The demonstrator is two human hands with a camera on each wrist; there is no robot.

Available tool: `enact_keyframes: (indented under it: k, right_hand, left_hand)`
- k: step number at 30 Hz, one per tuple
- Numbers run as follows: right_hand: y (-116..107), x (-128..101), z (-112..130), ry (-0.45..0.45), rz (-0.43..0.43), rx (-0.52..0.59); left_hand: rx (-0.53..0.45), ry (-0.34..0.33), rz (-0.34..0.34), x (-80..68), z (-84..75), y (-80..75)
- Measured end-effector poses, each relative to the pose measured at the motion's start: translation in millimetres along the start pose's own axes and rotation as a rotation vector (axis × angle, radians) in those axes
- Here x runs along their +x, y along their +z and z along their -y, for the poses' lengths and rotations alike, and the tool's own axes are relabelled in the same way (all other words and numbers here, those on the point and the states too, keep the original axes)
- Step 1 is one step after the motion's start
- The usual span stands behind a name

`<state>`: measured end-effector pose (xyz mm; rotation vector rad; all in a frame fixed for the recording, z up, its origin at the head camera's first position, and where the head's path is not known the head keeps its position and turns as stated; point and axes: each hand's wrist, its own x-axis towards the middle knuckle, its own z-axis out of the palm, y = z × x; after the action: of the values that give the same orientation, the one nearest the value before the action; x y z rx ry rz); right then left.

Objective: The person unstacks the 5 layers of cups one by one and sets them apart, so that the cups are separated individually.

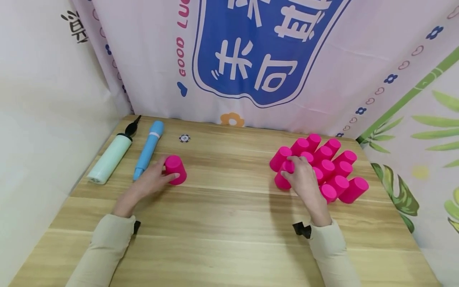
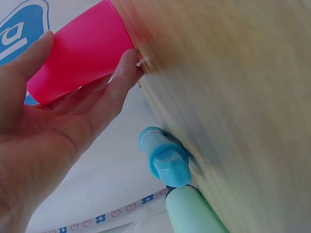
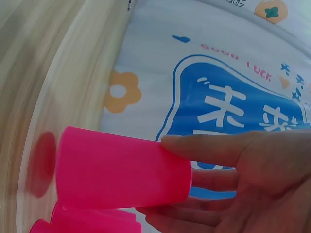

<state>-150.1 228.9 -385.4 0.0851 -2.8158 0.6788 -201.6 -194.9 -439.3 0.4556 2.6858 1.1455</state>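
Observation:
My left hand [image 1: 153,178] holds a bright pink cup [image 1: 176,171] upside down at the left of the table, thumb on the near side and fingers round the far side. In the left wrist view the pink cup [image 2: 87,51] has its rim right at the tabletop. On the right, my right hand [image 1: 305,179] grips another upside-down pink cup [image 1: 281,182] at the front left of a cluster of pink cups [image 1: 326,167]. The right wrist view shows thumb and fingers about the base end of that cup [image 3: 121,170], its rim close over the table.
Left of my left hand lie a light blue stick-shaped tool [image 1: 148,149] and a mint green hand pump [image 1: 111,157] with a black nozzle. A small round chip [image 1: 184,138] lies near the back. Printed cloth [image 1: 150,59] hangs behind the wooden table [image 1: 215,223].

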Motion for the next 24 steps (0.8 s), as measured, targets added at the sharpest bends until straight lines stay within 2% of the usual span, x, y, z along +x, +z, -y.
enact_keyframes:
  k: [6, 19, 24]
  right_hand:
    - [0.1, 4.0, -6.3, 0.035, 0.044, 0.008]
    - [3.4, 5.6, -17.7, 0.077, 0.062, 0.014]
    - [0.7, 5.4, -19.0, 0.070, 0.042, 0.016]
  left_hand:
    - [-0.007, 0.000, -0.002, -1.3, -0.1, -1.1]
    - [-0.002, 0.003, 0.000, 1.0, -0.1, -0.9]
    - [0.003, 0.007, -0.002, 1.0, 0.2, -0.1]
